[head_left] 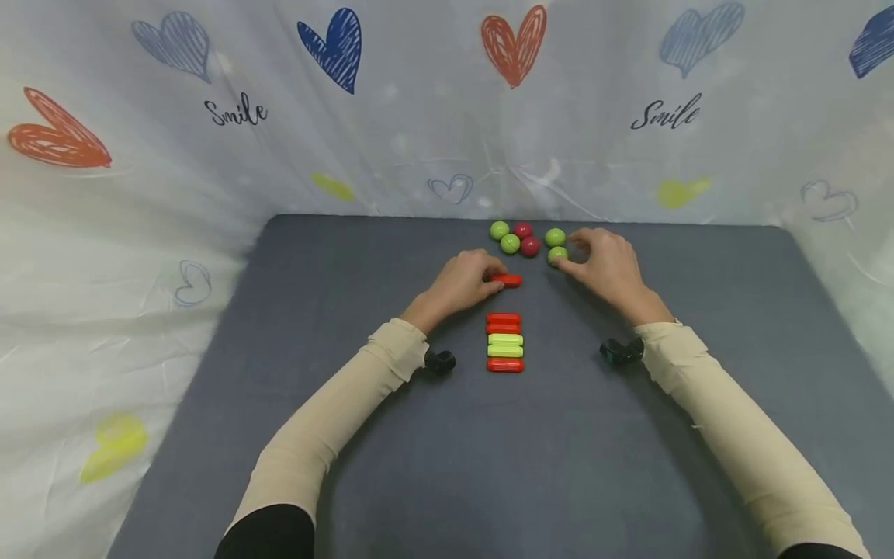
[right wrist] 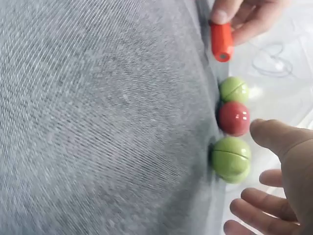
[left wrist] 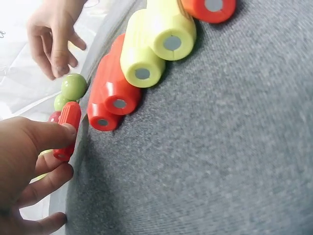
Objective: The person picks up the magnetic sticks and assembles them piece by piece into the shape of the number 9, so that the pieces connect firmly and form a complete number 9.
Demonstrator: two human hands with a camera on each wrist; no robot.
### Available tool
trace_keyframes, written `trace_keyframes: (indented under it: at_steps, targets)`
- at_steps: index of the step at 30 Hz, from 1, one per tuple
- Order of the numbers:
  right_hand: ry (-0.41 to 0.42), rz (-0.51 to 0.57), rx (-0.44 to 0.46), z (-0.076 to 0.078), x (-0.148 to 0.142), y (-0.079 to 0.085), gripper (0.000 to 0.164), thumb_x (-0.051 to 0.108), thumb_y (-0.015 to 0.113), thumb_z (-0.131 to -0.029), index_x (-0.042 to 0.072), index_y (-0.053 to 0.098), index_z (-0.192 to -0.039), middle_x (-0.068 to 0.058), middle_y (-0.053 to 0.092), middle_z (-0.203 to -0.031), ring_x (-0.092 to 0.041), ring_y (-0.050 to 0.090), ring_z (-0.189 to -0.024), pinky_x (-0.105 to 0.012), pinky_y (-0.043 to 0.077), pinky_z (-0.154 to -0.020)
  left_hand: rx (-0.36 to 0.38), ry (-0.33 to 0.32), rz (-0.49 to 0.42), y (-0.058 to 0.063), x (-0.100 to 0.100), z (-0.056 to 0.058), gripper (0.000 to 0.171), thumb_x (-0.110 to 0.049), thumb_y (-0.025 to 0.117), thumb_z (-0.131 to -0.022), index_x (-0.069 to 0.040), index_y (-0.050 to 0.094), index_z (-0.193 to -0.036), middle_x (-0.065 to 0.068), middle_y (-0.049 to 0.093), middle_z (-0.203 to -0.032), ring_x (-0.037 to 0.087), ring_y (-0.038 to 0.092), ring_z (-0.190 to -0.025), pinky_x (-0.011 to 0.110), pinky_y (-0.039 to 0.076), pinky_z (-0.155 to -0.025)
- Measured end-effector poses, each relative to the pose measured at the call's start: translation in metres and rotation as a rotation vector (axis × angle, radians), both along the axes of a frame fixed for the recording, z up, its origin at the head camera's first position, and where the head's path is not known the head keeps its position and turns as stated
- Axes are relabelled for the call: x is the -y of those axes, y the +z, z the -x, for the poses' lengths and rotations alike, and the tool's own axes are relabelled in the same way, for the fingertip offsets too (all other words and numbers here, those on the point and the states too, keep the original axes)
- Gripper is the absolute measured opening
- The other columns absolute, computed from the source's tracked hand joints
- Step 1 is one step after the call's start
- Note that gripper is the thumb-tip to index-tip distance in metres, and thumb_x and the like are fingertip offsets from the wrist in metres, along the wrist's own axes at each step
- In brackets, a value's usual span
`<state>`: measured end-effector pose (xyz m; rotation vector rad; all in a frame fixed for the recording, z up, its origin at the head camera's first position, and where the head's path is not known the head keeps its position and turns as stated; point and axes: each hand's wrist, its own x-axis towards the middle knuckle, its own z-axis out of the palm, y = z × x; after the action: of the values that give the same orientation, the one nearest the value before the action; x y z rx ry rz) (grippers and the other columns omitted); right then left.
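In the head view my left hand pinches a red rod between thumb and fingers, near the table's far side. The left wrist view shows this ribbed rod held at its side by the thumb. My right hand is just right of two glossy green balls, its thumb at the front one. In the right wrist view, that hand's fingers are spread and relaxed, gripping nothing. Two more green balls and two red balls sit together to the left.
Nearer than the held rod, several red and yellow-green rods lie side by side in a column; grey discs show at their ends. A grey cloth covers the table. Behind it hangs a white curtain printed with hearts.
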<state>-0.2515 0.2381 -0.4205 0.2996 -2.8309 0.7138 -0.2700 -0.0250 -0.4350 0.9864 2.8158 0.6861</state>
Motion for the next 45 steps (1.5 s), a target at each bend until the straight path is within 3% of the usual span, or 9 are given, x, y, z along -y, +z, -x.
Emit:
trace_keyframes:
  at_steps: [5,12,19,25,39,45]
  targets:
    - [0.006,0.031,0.07,0.005,-0.002,-0.011,0.05,0.032,0.081,-0.085,-0.001,0.067,-0.121,-0.02,0.07,-0.103,-0.033,0.066,-0.09,-0.053,0.05,-0.076,0.019,-0.02,0.006,0.003,-0.005,0.002,0.026,-0.024,0.07,-0.097,-0.014,0.074,-0.12,-0.002,0.07,-0.108,0.012,0.06,-0.092,0.028,0.05,-0.081]
    - [0.021,0.041,0.002,0.001,0.002,-0.022,0.035,0.021,0.08,-0.087,0.001,0.072,-0.115,-0.016,0.071,-0.091,-0.03,0.066,-0.08,-0.051,0.049,-0.071,0.029,-0.039,0.018,0.004,-0.009,0.004,0.025,-0.023,0.069,-0.097,-0.014,0.074,-0.12,-0.002,0.071,-0.111,0.011,0.061,-0.096,0.027,0.05,-0.083]
    - [0.145,0.094,-0.006,-0.014,0.015,-0.02,0.032,0.014,0.082,-0.084,0.0,0.074,-0.112,-0.016,0.073,-0.093,-0.029,0.069,-0.079,-0.049,0.05,-0.076,0.02,-0.022,-0.006,0.006,-0.009,0.003,0.023,-0.022,0.07,-0.097,-0.013,0.075,-0.117,-0.002,0.072,-0.107,0.011,0.06,-0.092,0.027,0.05,-0.079]
    - [0.202,0.125,0.002,-0.021,0.027,-0.021,0.034,0.013,0.083,-0.083,-0.001,0.073,-0.112,-0.016,0.074,-0.098,-0.027,0.071,-0.081,-0.046,0.055,-0.074,0.011,-0.002,-0.003,0.006,-0.01,0.001,0.022,-0.021,0.07,-0.097,-0.012,0.076,-0.116,0.001,0.072,-0.104,0.013,0.061,-0.089,0.028,0.051,-0.077]
    - [0.221,0.183,0.001,-0.021,0.034,-0.022,0.035,0.012,0.084,-0.083,-0.001,0.074,-0.114,-0.016,0.073,-0.104,-0.027,0.072,-0.085,-0.045,0.057,-0.075,-0.023,0.016,-0.021,0.005,-0.009,-0.002,0.022,-0.019,0.07,-0.096,-0.011,0.076,-0.116,0.003,0.07,-0.106,0.015,0.063,-0.095,0.03,0.052,-0.081]
    - [0.227,0.174,0.007,-0.021,0.033,-0.022,0.035,0.012,0.083,-0.083,-0.001,0.074,-0.115,-0.016,0.073,-0.106,-0.027,0.072,-0.087,-0.045,0.057,-0.076,-0.01,0.036,-0.025,0.004,-0.009,-0.003,0.023,-0.02,0.072,-0.095,-0.012,0.075,-0.116,0.004,0.068,-0.102,0.015,0.062,-0.09,0.031,0.051,-0.077]
